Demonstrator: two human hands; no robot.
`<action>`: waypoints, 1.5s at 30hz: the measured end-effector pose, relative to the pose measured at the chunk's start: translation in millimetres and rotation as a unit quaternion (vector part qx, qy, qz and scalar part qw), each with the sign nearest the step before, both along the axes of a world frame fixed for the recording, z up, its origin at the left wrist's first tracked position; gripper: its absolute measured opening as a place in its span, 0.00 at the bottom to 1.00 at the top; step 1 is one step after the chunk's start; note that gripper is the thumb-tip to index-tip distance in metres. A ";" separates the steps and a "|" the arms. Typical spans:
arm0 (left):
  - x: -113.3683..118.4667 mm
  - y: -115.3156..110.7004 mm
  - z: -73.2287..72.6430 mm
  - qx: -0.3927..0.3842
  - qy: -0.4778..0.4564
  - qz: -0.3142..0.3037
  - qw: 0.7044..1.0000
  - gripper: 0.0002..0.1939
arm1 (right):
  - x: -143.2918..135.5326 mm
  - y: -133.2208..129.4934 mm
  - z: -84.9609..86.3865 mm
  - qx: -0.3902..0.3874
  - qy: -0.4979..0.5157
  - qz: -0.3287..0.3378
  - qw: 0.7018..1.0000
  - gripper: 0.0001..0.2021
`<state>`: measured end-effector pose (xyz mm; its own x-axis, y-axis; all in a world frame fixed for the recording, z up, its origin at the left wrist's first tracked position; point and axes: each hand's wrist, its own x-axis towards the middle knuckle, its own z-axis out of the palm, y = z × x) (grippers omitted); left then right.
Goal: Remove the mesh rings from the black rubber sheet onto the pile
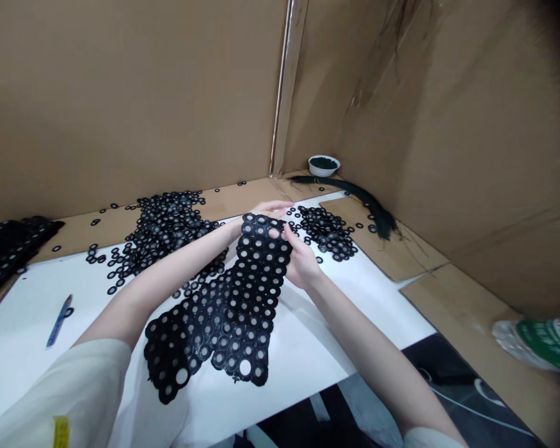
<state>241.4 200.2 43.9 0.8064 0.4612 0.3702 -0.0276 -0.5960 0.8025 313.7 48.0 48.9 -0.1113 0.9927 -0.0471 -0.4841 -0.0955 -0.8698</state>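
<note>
A limp sheet of joined black rings (256,280) hangs between my hands above the white board, its lower part spreading into two flaps. My left hand (264,208) is at the sheet's top edge, mostly behind it. Some of its fingers stretch out to the right, while others are hidden by the rings. On the right edge, near the top, my right hand (301,258) grips the sheet, thumb in front and fingers behind. Skin shows through one ring near the top.
Loose black rings lie in a large heap (168,221) and a smaller pile (326,230). A white bowl (324,167), a bundle of dark strands (364,198), a blue pencil (59,322), a black ring panel (14,249) and a bottle (539,342) surround the board (354,311). Cardboard walls (135,93) rise behind.
</note>
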 end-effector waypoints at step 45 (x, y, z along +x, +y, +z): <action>-81.0 -27.9 45.7 0.210 -0.107 0.170 0.957 0.11 | -2.0 2.7 -19.5 -0.061 0.098 0.176 0.978 0.37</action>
